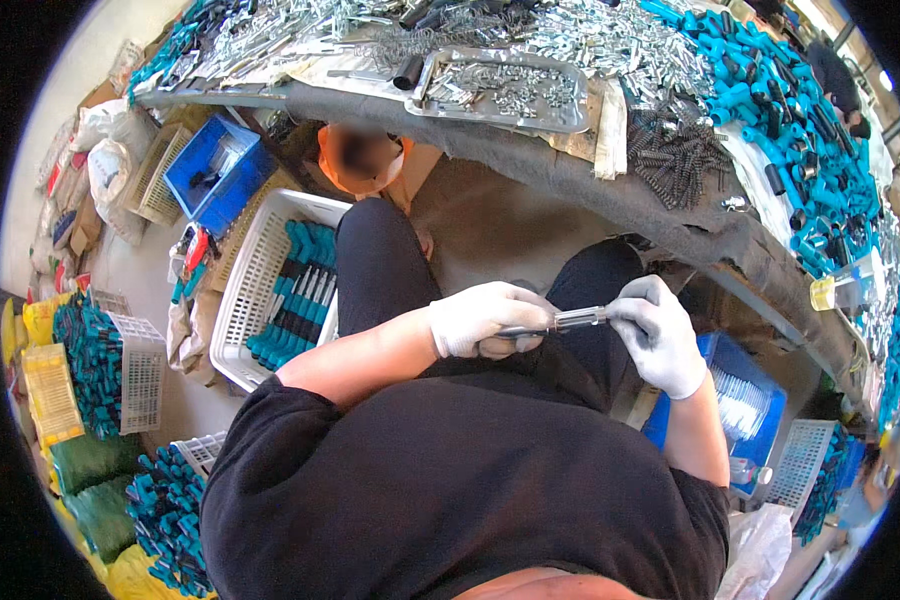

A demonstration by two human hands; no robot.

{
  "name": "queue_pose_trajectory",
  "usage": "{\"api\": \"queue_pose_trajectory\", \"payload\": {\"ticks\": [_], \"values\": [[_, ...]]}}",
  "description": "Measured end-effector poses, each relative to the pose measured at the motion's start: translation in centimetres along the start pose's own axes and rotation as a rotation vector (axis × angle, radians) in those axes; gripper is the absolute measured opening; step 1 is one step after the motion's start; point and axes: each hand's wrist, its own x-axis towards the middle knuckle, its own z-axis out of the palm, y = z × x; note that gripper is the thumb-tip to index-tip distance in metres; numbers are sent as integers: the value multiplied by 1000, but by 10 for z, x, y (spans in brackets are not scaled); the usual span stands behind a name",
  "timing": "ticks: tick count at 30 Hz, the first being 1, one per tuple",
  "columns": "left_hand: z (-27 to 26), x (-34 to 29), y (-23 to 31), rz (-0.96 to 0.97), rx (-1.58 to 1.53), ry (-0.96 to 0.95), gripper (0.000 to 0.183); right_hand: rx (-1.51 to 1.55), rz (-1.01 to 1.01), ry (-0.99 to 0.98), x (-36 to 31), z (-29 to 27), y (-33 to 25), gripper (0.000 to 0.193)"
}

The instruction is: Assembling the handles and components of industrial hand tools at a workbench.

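Observation:
Both my hands wear white gloves and meet over my lap. My left hand is closed around a slim dark and silver metal part, which lies crosswise and points to the right. At its right end, my right hand pinches the silver tip between thumb and fingers. Whether the part is one piece or several rods together, I cannot tell. To the left of my knees, a white basket holds teal and black handled tools with silver shafts, laid in rows.
Ahead, a workbench carries a metal tray of small parts, dark springs and heaped teal handles. A blue crate stands left. Another blue bin sits near my right forearm. Baskets of teal pieces lie far left.

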Motion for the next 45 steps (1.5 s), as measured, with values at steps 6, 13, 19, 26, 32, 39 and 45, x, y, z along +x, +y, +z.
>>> {"api": "queue_pose_trajectory", "payload": {"ticks": [6, 13, 19, 26, 32, 39, 45], "values": [[-9, 13, 15, 14, 155, 8, 30, 385, 341, 6, 3, 7, -4, 29], [-66, 41, 18, 83, -65, -151, 39, 1035, 384, 78, 38, 31, 39, 14], [-93, 43, 10, 173, -129, -117, 33, 1147, 528, 346, 60, 74, 49, 14], [-110, 43, -1, 207, -174, -85, 36, 1053, 644, 280, 74, 105, 55, 26], [-113, 36, 3, 199, -258, -38, 35, 1141, 658, 221, 86, 114, 63, 33], [-114, 30, 5, 200, -317, 27, 27, 919, 714, 111, 105, 107, 58, 34], [-114, 28, 10, 193, -295, 170, 22, -15, 263, 215, 171, 45, 49, 15]]}}
